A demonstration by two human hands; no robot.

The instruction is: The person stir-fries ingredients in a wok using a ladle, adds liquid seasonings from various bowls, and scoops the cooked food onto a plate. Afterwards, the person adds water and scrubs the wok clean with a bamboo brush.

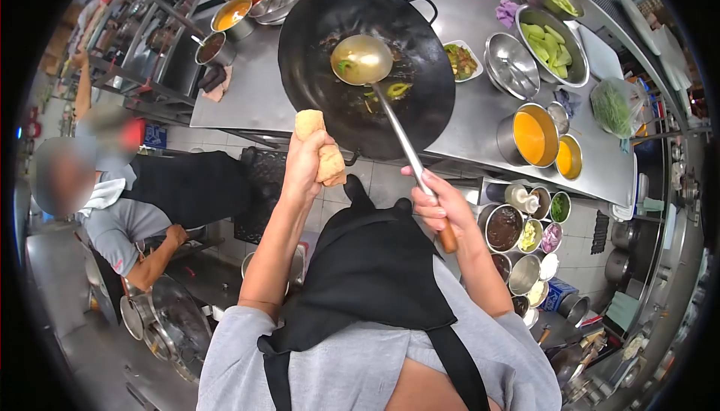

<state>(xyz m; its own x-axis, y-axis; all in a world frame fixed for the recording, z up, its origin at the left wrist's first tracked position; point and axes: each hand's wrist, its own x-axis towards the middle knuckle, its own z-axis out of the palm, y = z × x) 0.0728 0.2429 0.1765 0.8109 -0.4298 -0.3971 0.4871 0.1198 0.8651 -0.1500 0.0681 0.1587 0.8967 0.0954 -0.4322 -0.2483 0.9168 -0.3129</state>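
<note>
A large black wok (300,58) rests on the steel table, with a few green vegetable pieces on its dark bottom. My right hand (442,205) is closed round the handle of a long ladle (396,124), near its wooden end. The ladle's round bowl lies over the middle of the wok and shows shiny liquid and some green bits. My left hand (304,167) grips a bunched tan cloth (331,165) just off the wok's near left edge. A white dish of cooked food (462,61) stands close to the wok's right side.
Right of the wok on the steel table (244,103) are a bowl of cut green vegetables (546,45), a metal bowl (511,66) and pots of orange liquid (529,138). Ingredient tins (504,227) stand lower right. A co-worker in a black apron (187,190) is at left.
</note>
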